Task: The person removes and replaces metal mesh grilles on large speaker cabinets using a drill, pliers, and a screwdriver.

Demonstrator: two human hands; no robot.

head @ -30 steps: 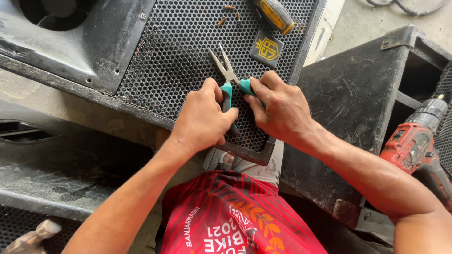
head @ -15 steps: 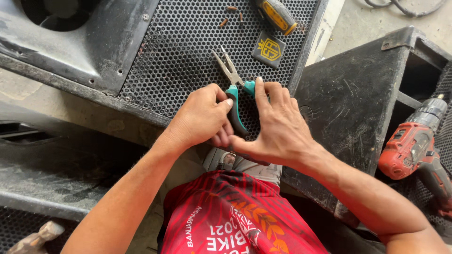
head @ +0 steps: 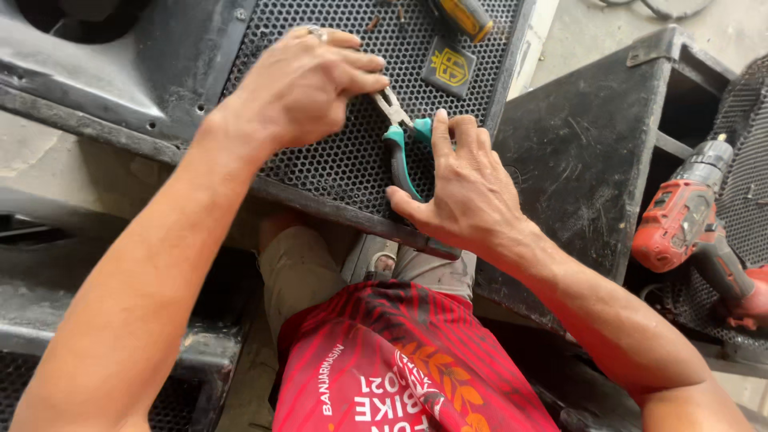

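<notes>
Shifted up the grille [head: 336, 160], left hand [head: 300, 84] pinches the plier nose; right hand [head: 464, 188] fingers grip the teal-handled pliers [head: 398, 140].

Bare forearms, no sleeves showing. A ring sits on a finger of the left hand [head: 300, 88]. Red patterned jersey [head: 400, 364] with white lettering, khaki trousers [head: 300, 268].

One pliers [head: 398, 136], one drill [head: 694, 232], one screwdriver [head: 462, 14], perhaps three screws [head: 373, 22].

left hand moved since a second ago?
Yes. The left hand has gone up the black mesh grille, from beside the teal-handled pliers toward the yellow badge.
</notes>
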